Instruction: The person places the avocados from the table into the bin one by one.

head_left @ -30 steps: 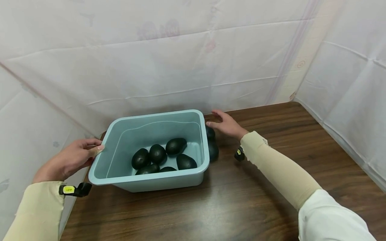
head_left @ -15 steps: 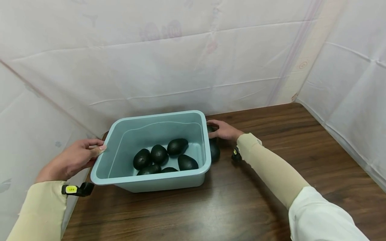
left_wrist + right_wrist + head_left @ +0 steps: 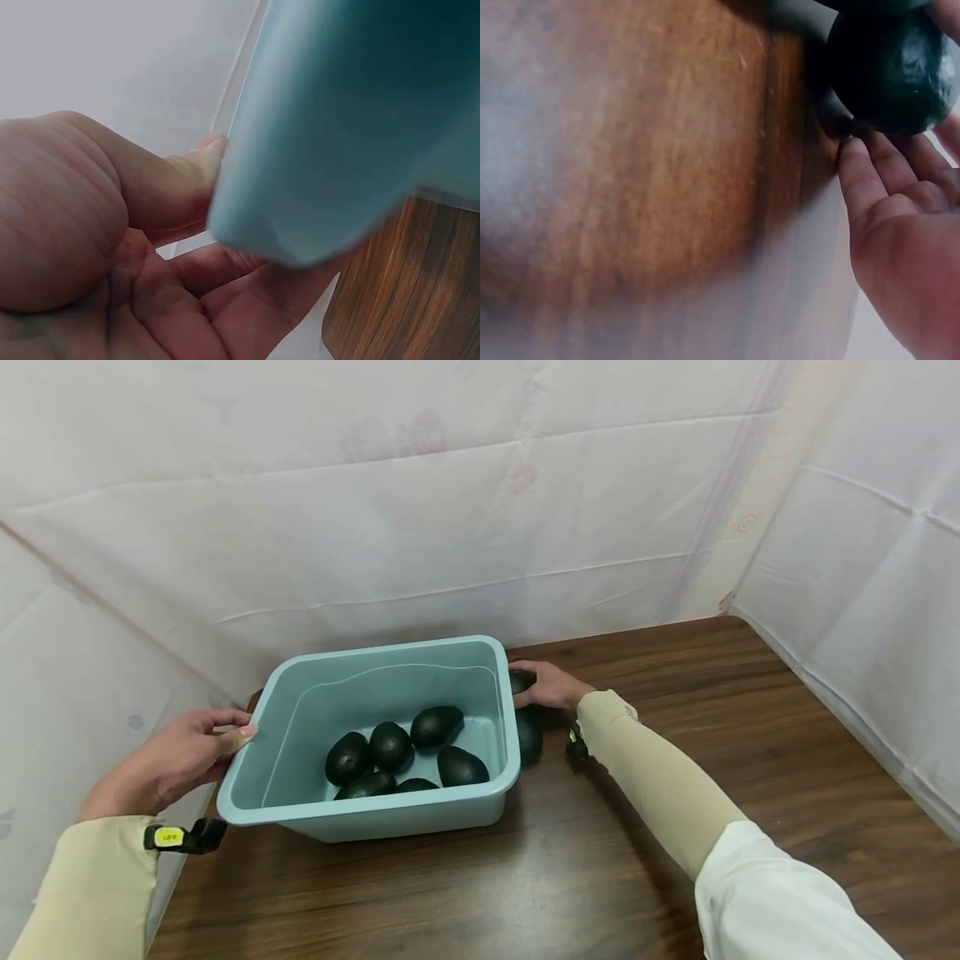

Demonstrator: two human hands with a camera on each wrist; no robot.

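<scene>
- The avocado (image 3: 521,682) I'm reaching for lies on the counter (image 3: 675,710) just outside the far right corner of the blue tub (image 3: 390,806), close against its wall. My right hand (image 3: 551,685) is cupped over it.
- From the right wrist view the fingers (image 3: 889,169) curl round the fruit's dark, pebbled skin (image 3: 889,67), so my right grip is closing on it, though I can't tell how firmly.
- I judge it a firm, rounded thing of modest weight, with rough skin that shouldn't slip. It may bruise if squeezed hard, so the best hold is round its widest part with fingers spread.
- A second avocado (image 3: 529,737) sits on the counter just nearer to me, also beside the tub's right wall, and near my right wrist.
- My left hand (image 3: 168,764) is at the tub's left rim. The left wrist view shows the thumb (image 3: 184,191) on the rim edge (image 3: 247,232) with fingers beneath, so that grip is pinched on the tub.
- Inside the tub lie several more avocados (image 3: 393,745), bunched on the floor toward the near side.
- White sheeting (image 3: 450,502) hangs behind and to the sides.
</scene>
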